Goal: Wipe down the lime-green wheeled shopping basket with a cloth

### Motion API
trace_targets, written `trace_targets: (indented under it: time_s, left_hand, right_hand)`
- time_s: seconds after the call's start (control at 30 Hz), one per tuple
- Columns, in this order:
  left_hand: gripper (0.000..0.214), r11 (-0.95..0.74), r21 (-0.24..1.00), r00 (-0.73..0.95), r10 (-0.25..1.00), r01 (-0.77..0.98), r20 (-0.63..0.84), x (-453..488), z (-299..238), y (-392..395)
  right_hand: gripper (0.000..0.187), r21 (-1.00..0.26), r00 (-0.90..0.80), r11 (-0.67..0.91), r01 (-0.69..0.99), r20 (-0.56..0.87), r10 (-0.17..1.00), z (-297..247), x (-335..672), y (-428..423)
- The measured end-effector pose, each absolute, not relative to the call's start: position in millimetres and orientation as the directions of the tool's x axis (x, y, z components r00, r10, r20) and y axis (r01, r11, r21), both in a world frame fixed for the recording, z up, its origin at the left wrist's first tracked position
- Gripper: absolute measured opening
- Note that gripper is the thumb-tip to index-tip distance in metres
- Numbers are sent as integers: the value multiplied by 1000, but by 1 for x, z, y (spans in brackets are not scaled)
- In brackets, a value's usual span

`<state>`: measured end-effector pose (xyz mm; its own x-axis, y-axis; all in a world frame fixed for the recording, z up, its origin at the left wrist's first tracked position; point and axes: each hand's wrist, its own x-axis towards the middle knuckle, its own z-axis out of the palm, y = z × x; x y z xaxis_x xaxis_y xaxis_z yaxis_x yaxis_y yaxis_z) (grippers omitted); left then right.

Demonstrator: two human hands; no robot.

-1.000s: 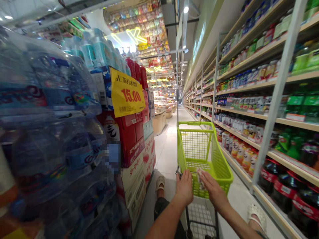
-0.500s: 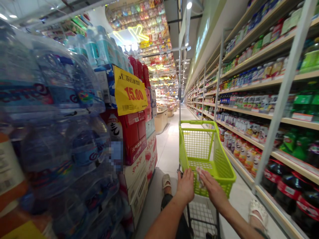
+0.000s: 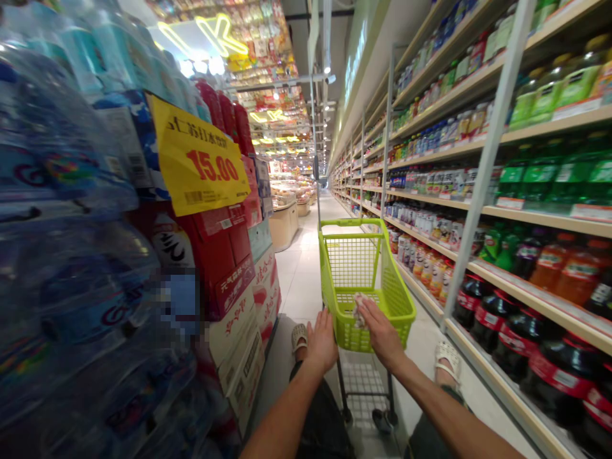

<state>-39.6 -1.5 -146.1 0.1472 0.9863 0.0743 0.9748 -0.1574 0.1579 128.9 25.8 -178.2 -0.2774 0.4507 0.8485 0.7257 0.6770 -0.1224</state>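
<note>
A lime-green shopping cart point(image 3: 396, 293) stands in a supermarket aisle just ahead of me. My left hand point(image 3: 321, 341) rests closed on the near left end of its handle. My right hand point(image 3: 380, 331) presses on the near rim of the basket, its fingers closed on a crumpled white paper point(image 3: 358, 305). Both forearms reach forward from the bottom of the view. My feet in pale sandals point(image 3: 299, 336) show on either side of the cart.
Shrink-wrapped packs of water bottles point(image 3: 71, 210) and stacked red and white cartons point(image 3: 234, 280) with a yellow 15.00 price sign point(image 3: 198, 166) crowd the left. Drink shelves point(image 3: 526, 210) line the right. Pale tiled floor point(image 3: 301, 274) runs ahead down the narrow aisle.
The view has swung right and forward: the stacks on the left loom closer, and the cart and both hands sit further left in the picture. Both hands stay on the cart.
</note>
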Motion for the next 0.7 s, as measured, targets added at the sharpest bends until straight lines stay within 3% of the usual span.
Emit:
trace_targets:
  time_s: [0.1,0.23,0.5,0.7]
  left_hand:
    - [74,-135,91,131,990,987,49,-50,-154,-2]
    - [76,-209,29,208,977,978,39,-48,-164,-10]
    - [73,-264,9,261,956,964,135,-9,-160,-17]
    - [74,-402,-34,402,905,915,141,6,-167,-24]
  right_hand:
    - [44,-40,-389,698,715,807,445,-195,136,18]
    - [41,20,-518,692,722,679,521,-244,144,-3]
    - [41,27,-414,620,784,767,491,-203,169,-4]
    - [42,48,-483,653,756,713,507,-238,183,-16]
